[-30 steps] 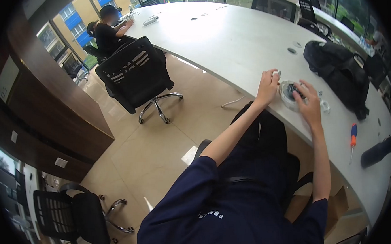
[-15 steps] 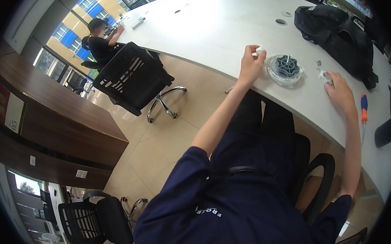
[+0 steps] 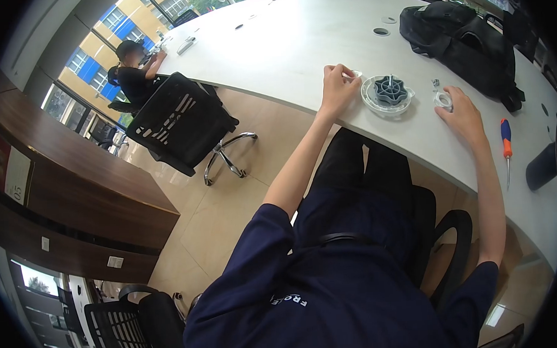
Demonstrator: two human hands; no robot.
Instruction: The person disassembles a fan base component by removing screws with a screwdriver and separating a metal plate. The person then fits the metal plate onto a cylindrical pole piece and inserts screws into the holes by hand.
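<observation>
My left hand (image 3: 339,91) is closed in a pinch near the table edge, with a small white plastic part (image 3: 356,75) at its fingertips. Just right of it sits a round clear plastic base (image 3: 370,103), bearing a dark grey lobed wheel (image 3: 389,94) with a thin pin upright at its centre. On the other side, the thumb and forefinger of my right hand (image 3: 463,115) close around a clear ring-shaped part (image 3: 443,101) at the tabletop. Small metal pieces (image 3: 435,83) lie just beyond that ring.
A black backpack (image 3: 460,41) lies across the far right of the white table (image 3: 285,54). Nearer, an orange-and-blue screwdriver (image 3: 506,140) and a dark cylindrical object (image 3: 541,171) are at the right. A person (image 3: 136,74) sits farther along, behind a black chair (image 3: 178,125).
The camera view has shifted, so the table things appear farther left. My left hand has turned, covering more of the white part. My right fingers now span the clear ring more widely.
</observation>
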